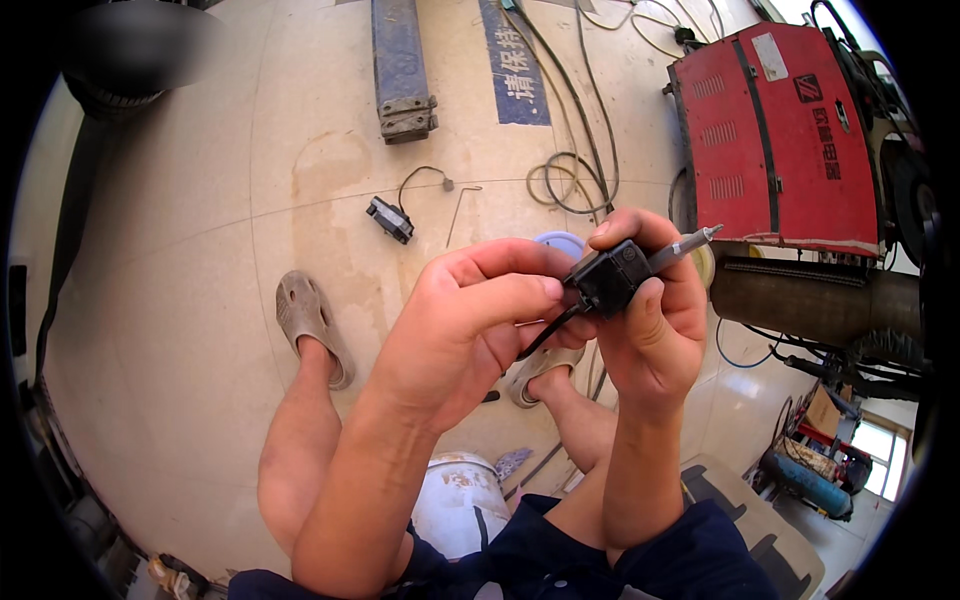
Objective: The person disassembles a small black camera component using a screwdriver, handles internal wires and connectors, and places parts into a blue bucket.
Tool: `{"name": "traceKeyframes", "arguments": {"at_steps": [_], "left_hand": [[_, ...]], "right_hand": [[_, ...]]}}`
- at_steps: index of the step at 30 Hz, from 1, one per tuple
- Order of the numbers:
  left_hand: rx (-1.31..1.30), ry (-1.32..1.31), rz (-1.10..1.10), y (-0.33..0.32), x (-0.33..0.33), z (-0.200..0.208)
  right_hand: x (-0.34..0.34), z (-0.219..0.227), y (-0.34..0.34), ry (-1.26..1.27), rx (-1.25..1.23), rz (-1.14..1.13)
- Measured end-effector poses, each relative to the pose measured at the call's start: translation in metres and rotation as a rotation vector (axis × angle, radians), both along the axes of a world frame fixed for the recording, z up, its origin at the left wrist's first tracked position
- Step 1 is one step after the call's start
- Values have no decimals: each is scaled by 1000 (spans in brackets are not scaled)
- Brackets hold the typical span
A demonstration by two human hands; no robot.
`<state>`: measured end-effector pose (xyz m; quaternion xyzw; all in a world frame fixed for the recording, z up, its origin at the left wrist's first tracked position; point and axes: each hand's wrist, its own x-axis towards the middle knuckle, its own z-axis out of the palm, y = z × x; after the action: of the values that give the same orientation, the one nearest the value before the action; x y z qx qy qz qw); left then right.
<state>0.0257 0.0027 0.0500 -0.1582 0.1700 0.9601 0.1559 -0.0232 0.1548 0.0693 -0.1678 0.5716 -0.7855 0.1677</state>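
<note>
Up in front of me is a small black box-shaped electrical part point(614, 276) with a black cable point(548, 335) leaving its lower left side. My right hand point(662, 335) is closed round its right side, thumb below and fingers above. A screwdriver point(690, 244) with a grey-silver shaft also sits in that hand, its tip pointing up and right; the rest of it is hidden. My left hand point(450, 325) is closed, thumb and fingers pinching at the part's left side where the cable comes out. The exact contact of its fingertips is partly hidden.
On the tiled floor lie another black part with a cable point(391, 219), a bent thin rod point(459, 215) and looped hoses point(575, 185). A blue metal beam point(402, 65) lies beyond. At right stands a red machine cabinet point(775, 140). A white bucket point(460, 505) is below me.
</note>
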Motion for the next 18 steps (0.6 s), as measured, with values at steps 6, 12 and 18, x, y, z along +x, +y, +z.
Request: {"name": "traceKeyframes", "arguments": {"at_steps": [6, 12, 18], "left_hand": [[-25, 47, 0, -2, 1, -1], [-66, 80, -40, -2, 1, 4], [-140, 97, -14, 0, 0, 4]], "right_hand": [[3, 9, -4, 34, 60, -43], [1, 12, 3, 48, 61, -31], [-1, 7, 5, -80, -18, 24]]}}
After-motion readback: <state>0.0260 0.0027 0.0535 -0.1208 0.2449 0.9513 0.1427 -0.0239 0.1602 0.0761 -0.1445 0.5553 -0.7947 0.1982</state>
